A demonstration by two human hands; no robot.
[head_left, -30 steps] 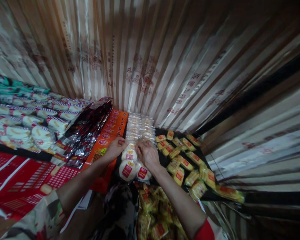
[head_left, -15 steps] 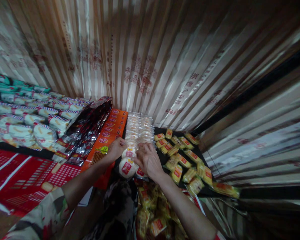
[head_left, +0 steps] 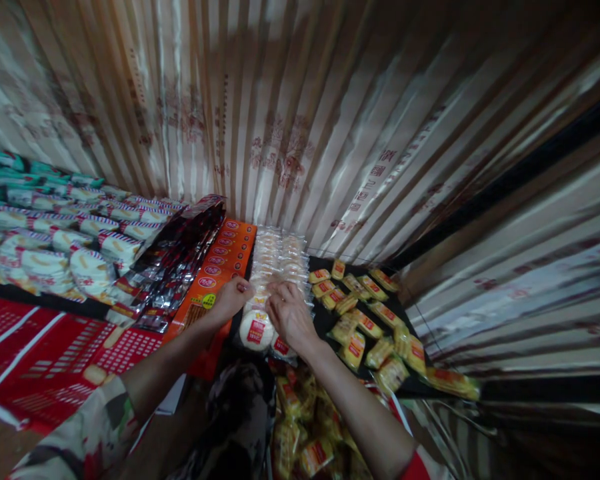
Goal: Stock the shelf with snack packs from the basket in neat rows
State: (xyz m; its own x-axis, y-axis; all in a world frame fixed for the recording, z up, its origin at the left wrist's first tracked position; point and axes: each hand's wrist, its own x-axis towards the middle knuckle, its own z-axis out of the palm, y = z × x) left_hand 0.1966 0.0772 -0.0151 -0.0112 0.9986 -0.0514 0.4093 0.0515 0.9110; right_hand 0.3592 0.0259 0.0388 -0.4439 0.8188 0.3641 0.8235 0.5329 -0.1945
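Note:
Two rows of clear-wrapped round white biscuits (head_left: 267,253) run away from me. At the near end a flat round packet with a red label (head_left: 257,331) lies face up, another partly behind my right hand. My left hand (head_left: 233,297) is at the left side of the left row, fingers curled and closed. Over the middle of the rows, my right hand (head_left: 291,313) has its fingertips bent together near the left hand. What lies between the fingertips is too dim to make out. Left of the rows is an orange printed packaging strip (head_left: 220,257).
Yellow-wrapped snacks (head_left: 367,323) lie scattered on the black surface at right, more in a container below. Dark red shiny packets (head_left: 180,267) and piles of white packets (head_left: 87,267) stand left. A red basket (head_left: 75,353) is at lower left. A pleated curtain (head_left: 290,100) hangs behind.
Both hands have shifted slightly along the rows, away from the nearest packet. That packet now shows more of its face. The surrounding goods look unmoved.

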